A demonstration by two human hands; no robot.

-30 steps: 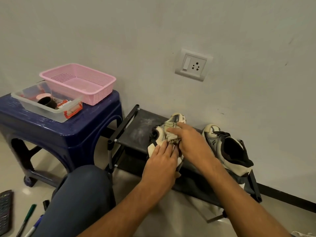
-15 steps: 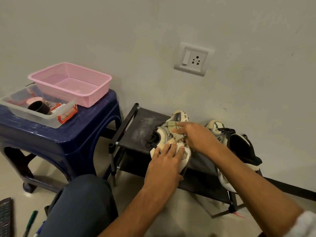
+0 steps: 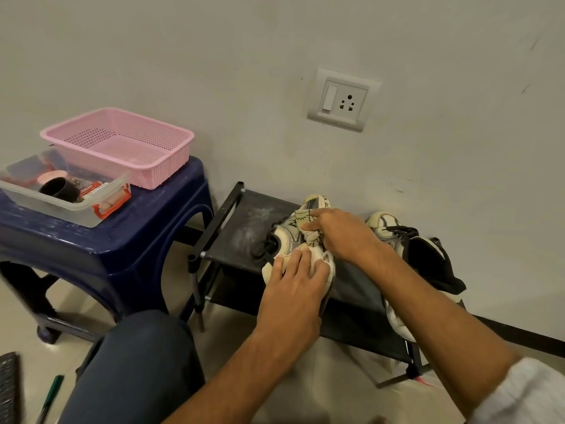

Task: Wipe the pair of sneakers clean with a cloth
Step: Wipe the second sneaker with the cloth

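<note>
Right hand has nudged the cloth toward the toe, pinching it; left hand presses flat-fingered on the sneaker.

Left hand rests flat on the heel of the sneaker, which sits on the shoe rack. My right hand grips the cloth against its upper. Second sneaker at 3 o'clock; pink basket at 10 o'clock.

Soft even indoor light, faint shadows, wide-angle edge bending
</note>
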